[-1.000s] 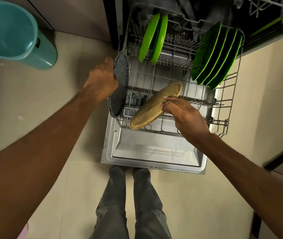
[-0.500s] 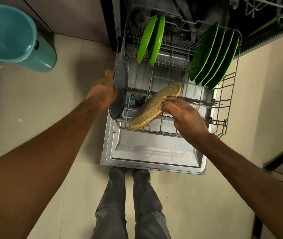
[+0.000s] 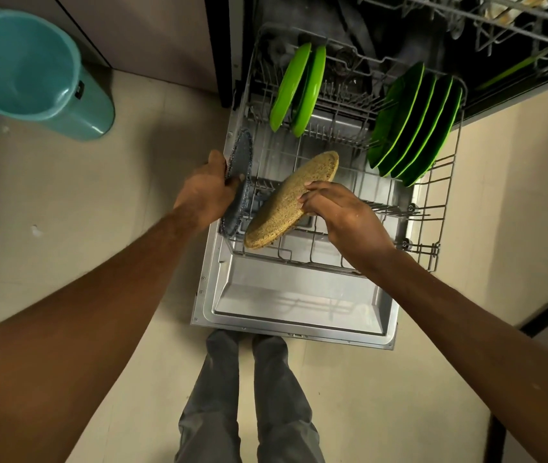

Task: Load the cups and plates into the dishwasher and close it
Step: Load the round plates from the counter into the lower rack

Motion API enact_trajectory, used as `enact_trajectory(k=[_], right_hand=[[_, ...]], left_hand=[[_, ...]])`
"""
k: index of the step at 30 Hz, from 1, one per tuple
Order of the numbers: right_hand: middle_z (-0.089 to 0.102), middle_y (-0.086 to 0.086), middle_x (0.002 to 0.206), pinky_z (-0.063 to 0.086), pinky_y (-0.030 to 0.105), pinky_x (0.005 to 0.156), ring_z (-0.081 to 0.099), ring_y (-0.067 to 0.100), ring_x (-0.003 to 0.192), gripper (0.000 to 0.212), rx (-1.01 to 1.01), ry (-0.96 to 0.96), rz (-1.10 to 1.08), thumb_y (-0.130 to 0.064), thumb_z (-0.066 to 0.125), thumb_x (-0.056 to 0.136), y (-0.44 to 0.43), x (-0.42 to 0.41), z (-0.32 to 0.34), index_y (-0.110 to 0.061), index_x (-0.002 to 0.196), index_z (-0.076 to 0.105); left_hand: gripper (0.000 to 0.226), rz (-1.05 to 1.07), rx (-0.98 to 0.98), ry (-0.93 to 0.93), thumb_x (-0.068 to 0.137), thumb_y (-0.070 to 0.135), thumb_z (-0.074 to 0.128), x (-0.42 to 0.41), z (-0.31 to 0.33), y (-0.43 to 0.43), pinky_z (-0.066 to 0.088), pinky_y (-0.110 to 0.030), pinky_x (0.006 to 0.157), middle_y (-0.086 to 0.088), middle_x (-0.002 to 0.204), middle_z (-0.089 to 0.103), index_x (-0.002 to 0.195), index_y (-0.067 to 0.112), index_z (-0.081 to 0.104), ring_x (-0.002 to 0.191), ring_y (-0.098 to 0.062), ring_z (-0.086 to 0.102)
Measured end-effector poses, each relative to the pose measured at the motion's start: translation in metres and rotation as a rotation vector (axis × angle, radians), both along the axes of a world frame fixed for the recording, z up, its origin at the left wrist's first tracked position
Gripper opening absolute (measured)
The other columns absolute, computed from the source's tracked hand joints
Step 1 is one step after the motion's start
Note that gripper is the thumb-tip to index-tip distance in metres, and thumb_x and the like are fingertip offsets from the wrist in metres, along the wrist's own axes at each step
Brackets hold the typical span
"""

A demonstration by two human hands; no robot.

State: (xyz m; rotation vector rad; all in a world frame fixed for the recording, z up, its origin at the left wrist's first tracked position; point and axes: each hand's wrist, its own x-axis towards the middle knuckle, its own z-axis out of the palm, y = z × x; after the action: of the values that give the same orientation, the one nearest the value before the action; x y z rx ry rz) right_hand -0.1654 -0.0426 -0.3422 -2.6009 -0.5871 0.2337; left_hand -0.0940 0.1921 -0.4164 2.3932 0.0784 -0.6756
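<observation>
Plates: left hand [image 3: 204, 192] grips a grey speckled plate [image 3: 241, 150] at the lower rack's [image 3: 432, 225] left edge, and right hand [image 3: 342, 212] pinches a tan plate [image 3: 291, 203] over it. Beige tile floor [image 3: 65, 212], teal bucket [image 3: 32, 68] off left.

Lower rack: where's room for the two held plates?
Free: lower rack centre tines between the light green pair and the dark green stack; front-right rows in front of that stack. Crowded: front-left, where left hand grips grey plate, right hand tan plate.

Left hand [image 3: 206, 192] hides part of grey plate [image 3: 240, 155].
</observation>
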Motion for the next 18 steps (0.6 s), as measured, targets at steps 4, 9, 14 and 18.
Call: enact_trajectory(k=[4, 9, 14, 18], right_hand=[[0.065, 0.019, 0.114, 0.055, 0.051, 0.082, 0.055, 0.035, 0.121, 0.028, -0.038, 0.03, 0.105, 0.002, 0.043, 0.085, 0.003, 0.009, -0.002, -0.003, 0.104, 0.063], [0.065, 0.019, 0.116, 0.058, 0.05, 0.073, 0.055, 0.036, 0.121, 0.047, -0.131, 0.018, 0.271, -0.004, 0.022, 0.081, 0.005, 0.024, -0.004, -0.002, 0.105, 0.063], [0.065, 0.018, 0.117, 0.059, 0.048, 0.069, 0.054, 0.037, 0.122, 0.048, -0.183, 0.007, 0.369, -0.003, 0.022, 0.079, 0.011, 0.035, -0.004, -0.004, 0.107, 0.061], [0.064, 0.019, 0.118, 0.058, 0.049, 0.071, 0.053, 0.038, 0.123, 0.047, -0.201, 0.037, 0.382, -0.001, 0.025, 0.08, 0.019, 0.041, -0.007, -0.002, 0.11, 0.062]], left_hand=[[0.028, 0.009, 0.012, -0.081, 0.096, 0.045, 0.047, -0.007, -0.001, 0.009, 0.03, -0.021, 0.047, 0.009, 0.074, 0.05, 0.099, 0.018, 0.041, 0.06, -0.005, 0.048], [0.02, 0.037, -0.029, -0.084, 0.096, 0.043, 0.05, -0.01, -0.005, 0.016, 0.031, -0.019, 0.047, 0.012, 0.073, 0.051, 0.095, 0.024, 0.045, 0.062, -0.002, 0.05], [0.013, 0.077, -0.094, -0.07, 0.094, 0.039, 0.055, -0.006, -0.009, 0.018, 0.031, -0.017, 0.05, 0.015, 0.075, 0.052, 0.092, 0.029, 0.047, 0.066, 0.003, 0.05], [0.013, 0.072, -0.121, -0.064, 0.094, 0.037, 0.056, -0.005, -0.009, 0.02, 0.032, -0.018, 0.051, 0.017, 0.075, 0.051, 0.093, 0.028, 0.046, 0.067, 0.004, 0.048]])
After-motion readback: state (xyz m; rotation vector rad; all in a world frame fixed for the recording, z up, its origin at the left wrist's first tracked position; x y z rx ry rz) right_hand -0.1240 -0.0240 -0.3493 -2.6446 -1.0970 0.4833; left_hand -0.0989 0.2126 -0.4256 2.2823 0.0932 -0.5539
